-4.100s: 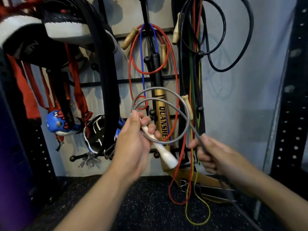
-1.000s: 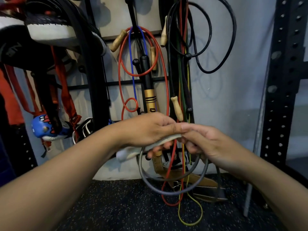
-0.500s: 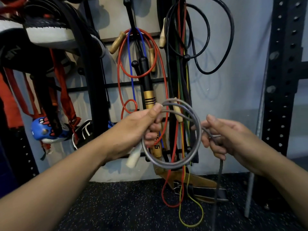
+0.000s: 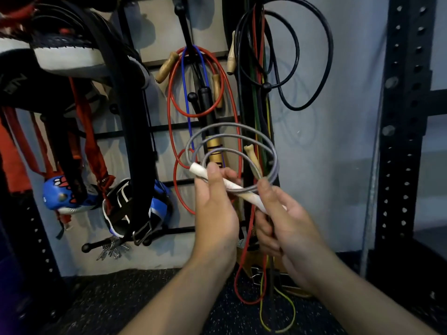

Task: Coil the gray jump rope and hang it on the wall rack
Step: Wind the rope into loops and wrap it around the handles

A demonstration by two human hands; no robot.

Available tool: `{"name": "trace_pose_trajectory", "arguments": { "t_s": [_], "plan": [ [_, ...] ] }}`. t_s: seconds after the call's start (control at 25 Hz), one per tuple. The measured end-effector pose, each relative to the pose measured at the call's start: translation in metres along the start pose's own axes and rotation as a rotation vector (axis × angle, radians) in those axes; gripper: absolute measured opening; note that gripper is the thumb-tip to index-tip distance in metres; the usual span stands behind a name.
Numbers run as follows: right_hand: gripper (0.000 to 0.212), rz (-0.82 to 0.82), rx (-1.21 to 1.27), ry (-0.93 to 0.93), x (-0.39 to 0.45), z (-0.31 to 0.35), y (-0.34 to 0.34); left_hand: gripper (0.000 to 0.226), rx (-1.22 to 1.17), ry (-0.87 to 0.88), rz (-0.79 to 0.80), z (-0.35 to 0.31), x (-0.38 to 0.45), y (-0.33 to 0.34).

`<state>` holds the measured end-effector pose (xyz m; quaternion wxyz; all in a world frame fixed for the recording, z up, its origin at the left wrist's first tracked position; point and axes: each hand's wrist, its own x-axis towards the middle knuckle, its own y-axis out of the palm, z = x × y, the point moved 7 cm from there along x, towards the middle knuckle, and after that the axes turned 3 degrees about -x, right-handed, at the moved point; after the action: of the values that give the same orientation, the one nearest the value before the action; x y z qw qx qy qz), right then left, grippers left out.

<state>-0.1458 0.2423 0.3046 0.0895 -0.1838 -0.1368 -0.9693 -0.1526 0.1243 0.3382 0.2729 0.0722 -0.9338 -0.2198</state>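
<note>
The gray jump rope (image 4: 272,151) stands in several upright loops above both hands, in front of the wall rack (image 4: 169,128). Its white handle (image 4: 232,187) lies slanted across the bottom of the loops. My left hand (image 4: 215,209) grips the handle's upper left part together with the loops, thumb on top. My right hand (image 4: 285,221) pinches the loops against the handle's lower right end, and a dark strand runs down from under it. The rack's black bars and knobbed pegs (image 4: 192,96) sit directly behind the coil.
Red (image 4: 169,102), blue and black ropes (image 4: 329,56) with wooden handles hang on the rack. Boxing gear and a blue glove (image 4: 63,197) hang at left. A perforated black upright (image 4: 406,141) stands at right. Red and yellow cords trail onto the speckled floor (image 4: 121,305).
The coil has gained another loop and now stands higher. My right hand moved in from the right to the handle's lower end. The white handle turned from hanging down to lying slanted across both hands.
</note>
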Motion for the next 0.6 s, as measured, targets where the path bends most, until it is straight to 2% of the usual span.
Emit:
{"name": "trace_pose_trajectory", "arguments": {
  "t_s": [0.12,0.2,0.32,0.4,0.48,0.6],
  "plan": [
    [0.037,-0.119,0.020,-0.021,-0.001,0.009,-0.015,0.037,0.055,-0.077,0.076,0.015,-0.005,-0.009],
    [0.023,-0.169,-0.037,-0.034,0.000,0.015,-0.025,0.038,-0.047,-0.149,0.141,0.022,-0.007,-0.017],
    [0.017,-0.141,-0.196,-0.049,0.005,0.026,-0.033,0.060,-0.235,-0.302,0.143,0.027,-0.006,-0.033],
    [0.020,-0.085,-0.318,-0.042,0.007,0.034,-0.038,0.074,-0.232,-0.370,0.112,0.026,0.003,-0.047],
    [0.020,-0.024,-0.423,-0.042,0.006,0.043,-0.044,0.078,-0.032,-0.332,0.180,0.008,0.017,-0.054],
    [0.018,0.111,-0.601,-0.060,0.003,0.053,-0.040,0.093,0.604,-0.017,0.508,-0.038,0.036,-0.030]
  ]
}}
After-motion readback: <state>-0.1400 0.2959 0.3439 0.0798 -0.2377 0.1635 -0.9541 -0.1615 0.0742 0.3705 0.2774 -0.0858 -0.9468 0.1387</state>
